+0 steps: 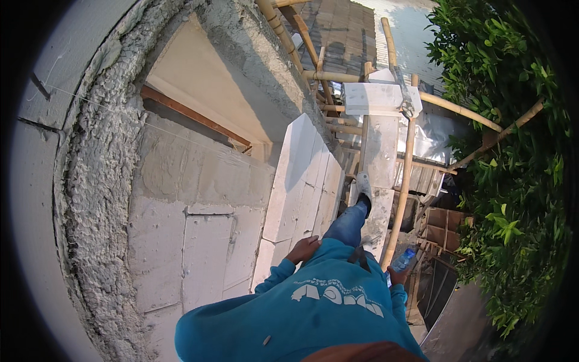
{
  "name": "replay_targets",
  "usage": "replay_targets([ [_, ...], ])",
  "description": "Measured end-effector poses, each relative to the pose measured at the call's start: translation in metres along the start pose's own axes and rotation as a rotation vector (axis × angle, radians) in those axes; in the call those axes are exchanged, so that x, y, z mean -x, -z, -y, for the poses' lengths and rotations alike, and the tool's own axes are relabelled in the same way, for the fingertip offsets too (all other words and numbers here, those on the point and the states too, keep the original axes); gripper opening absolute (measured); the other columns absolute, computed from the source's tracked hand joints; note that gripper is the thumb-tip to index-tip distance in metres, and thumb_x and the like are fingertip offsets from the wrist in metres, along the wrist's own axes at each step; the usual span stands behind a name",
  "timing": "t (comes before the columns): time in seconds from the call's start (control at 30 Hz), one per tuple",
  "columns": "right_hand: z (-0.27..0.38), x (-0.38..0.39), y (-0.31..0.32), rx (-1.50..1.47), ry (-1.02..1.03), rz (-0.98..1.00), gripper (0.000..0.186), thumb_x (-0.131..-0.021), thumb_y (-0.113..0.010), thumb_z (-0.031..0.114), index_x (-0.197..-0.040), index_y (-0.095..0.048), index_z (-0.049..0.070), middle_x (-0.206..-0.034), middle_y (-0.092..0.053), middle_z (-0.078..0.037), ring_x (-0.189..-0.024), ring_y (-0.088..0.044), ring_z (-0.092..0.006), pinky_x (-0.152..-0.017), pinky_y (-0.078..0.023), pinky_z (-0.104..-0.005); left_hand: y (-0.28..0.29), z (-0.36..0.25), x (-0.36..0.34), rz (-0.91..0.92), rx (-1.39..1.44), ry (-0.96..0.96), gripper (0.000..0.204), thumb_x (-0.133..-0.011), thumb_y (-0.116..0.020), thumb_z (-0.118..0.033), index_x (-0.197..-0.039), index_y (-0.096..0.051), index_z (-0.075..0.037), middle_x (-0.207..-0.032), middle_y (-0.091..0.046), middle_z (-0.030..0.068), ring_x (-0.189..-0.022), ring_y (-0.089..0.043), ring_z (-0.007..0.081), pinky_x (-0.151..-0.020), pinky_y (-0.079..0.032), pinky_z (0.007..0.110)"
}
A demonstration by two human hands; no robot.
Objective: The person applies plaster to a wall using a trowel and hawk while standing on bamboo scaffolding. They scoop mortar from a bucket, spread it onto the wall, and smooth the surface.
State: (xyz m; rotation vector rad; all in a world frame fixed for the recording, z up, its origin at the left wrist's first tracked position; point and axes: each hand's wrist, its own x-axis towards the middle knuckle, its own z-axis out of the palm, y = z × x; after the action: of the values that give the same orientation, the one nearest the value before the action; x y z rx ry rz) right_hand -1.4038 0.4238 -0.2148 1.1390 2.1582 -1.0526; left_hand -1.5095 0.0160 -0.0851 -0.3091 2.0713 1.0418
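Observation:
My left hand (303, 249) is in front of my hip, beside the white block wall (238, 241). Its fingers are loosely bent and I see nothing in them; whether it touches the wall I cannot tell. My right hand (397, 276) hangs at my other side, closed around a clear plastic bottle (403, 259) with blue on it. The bottle is close to a bamboo pole (401, 205). One foot in a grey shoe (363, 182) is forward on a narrow pale walkway (380, 151).
Bamboo scaffolding (461, 111) crosses ahead and to the right, with a white block (373, 98) lying across the walkway. A rough mortar edge (99, 181) and a wall opening (211, 90) are left. Leafy branches (506, 151) crowd the right, above a drop.

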Motion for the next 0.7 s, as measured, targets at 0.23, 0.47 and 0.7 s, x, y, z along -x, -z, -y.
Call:
replay_targets([
  [0.23,0.1,-0.103,-0.007,0.03,-0.032,0.024,0.119,-0.059,-0.085,0.043,-0.146,-0.018,-0.004,-0.146,-0.033,-0.028,-0.134,-0.037,-0.0397,-0.109,-0.035,-0.0445,0.147,-0.203,-0.168,-0.48,0.149,-0.191,0.067,-0.092,-0.058,-0.03,-0.145,-0.031,0.002,-0.144,-0.041,0.0247,-0.131,-0.044,0.035,-0.106,-0.038,0.038],
  [0.47,0.248,-0.177,0.057,-0.005,-0.025,-0.095,0.111,-0.065,-0.083,0.038,-0.147,-0.019,-0.001,-0.145,-0.035,-0.029,-0.133,-0.038,-0.0421,-0.111,-0.032,-0.0451,0.362,-0.307,-0.247,-1.104,0.392,-0.372,0.078,-0.091,-0.061,-0.029,-0.146,-0.02,0.008,-0.15,-0.028,0.0267,-0.136,-0.036,0.0366,-0.108,-0.036,0.04],
  [0.7,0.321,-0.207,0.069,0.041,-0.096,-0.058,0.114,-0.066,-0.08,0.041,-0.15,-0.012,0.003,-0.146,-0.034,-0.027,-0.134,-0.037,-0.0427,-0.112,-0.031,-0.0463,0.473,-0.38,-0.228,-1.384,0.396,-0.523,0.074,-0.093,-0.059,-0.033,-0.145,-0.026,0.008,-0.148,-0.033,0.0259,-0.135,-0.038,0.0351,-0.107,-0.037,0.04],
])
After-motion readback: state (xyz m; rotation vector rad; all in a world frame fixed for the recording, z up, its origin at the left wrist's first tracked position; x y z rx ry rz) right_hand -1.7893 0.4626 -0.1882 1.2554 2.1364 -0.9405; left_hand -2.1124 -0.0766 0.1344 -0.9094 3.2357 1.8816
